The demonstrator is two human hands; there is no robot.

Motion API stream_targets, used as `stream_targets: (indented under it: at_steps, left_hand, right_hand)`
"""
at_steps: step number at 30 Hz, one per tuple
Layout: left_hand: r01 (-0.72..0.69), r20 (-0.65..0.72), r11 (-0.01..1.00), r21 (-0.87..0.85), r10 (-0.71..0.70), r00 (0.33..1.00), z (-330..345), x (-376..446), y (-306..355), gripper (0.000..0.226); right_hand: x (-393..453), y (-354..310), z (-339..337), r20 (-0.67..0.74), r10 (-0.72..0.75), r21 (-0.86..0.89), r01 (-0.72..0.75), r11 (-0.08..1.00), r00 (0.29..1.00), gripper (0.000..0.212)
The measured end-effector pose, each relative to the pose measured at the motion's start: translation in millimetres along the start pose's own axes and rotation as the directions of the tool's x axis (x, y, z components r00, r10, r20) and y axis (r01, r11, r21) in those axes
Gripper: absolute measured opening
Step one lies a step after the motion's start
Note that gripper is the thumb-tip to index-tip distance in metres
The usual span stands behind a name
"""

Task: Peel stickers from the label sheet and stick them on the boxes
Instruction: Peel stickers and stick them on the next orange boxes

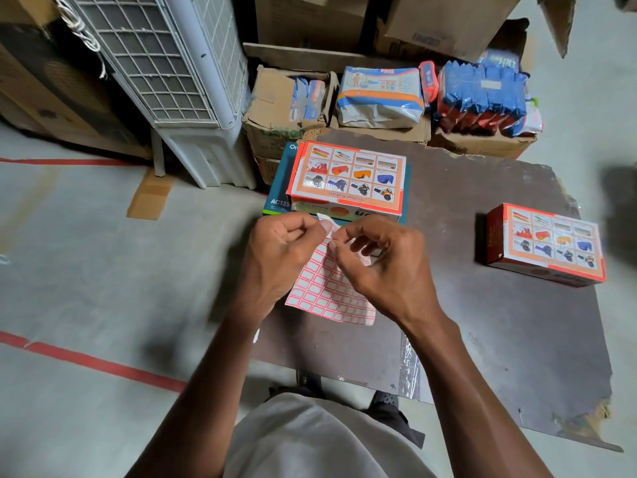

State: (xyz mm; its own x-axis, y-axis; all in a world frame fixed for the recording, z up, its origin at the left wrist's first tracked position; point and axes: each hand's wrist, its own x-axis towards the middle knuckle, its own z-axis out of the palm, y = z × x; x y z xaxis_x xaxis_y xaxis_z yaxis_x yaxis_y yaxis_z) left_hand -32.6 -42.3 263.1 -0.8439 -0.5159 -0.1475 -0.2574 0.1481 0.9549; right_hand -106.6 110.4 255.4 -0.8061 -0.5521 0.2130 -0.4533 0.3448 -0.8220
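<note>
The label sheet (327, 291) is thin, matt paper. Both printed boxes, at twelve o'clock (348, 177) and at three o'clock (551, 246), are glossy card. The dark worktop (482, 322) looks like scuffed, chipped board; the floor (86, 270) is smooth concrete.

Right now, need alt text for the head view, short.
Both hands work a label sheet of red-bordered stickers: the left hand holds its top edge while the right hand pinches a sticker at the upper corner. Just beyond sits an orange product box stacked on a teal box; a second orange box lies to the right on a dark board.
</note>
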Motion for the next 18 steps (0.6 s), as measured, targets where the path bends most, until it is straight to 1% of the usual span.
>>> stream_targets:
  at_steps: [5,12,15,18]
  left_hand:
    - [0.066,-0.075,0.996,-0.06,-0.07,0.995,8.9,-5.2,4.1,0.018]
    - [0.076,-0.154,0.992,-0.103,-0.091,0.984,15.5,-11.5,5.0,0.02]
    - [0.071,-0.159,0.991,-0.113,-0.089,0.983,15.8,-10.5,5.0,0.021]
    - [0.059,-0.138,0.993,-0.106,-0.073,0.988,15.0,-8.8,5.6,0.02]
  right_hand:
    - [-1.5,1.6,-0.4,-0.039,-0.027,-0.033,0.025,0.999,0.999,0.006]
    - [-5.4,2.9,1.0,-0.057,-0.058,-0.07,0.054,0.996,0.997,0.009]
    - [-6.2,2.0,2.6,-0.051,-0.062,-0.044,0.06,0.997,0.997,0.007]
    - [-6.5,1.0,3.0,-0.049,-0.027,0.051,0.03,0.998,0.998,0.005]
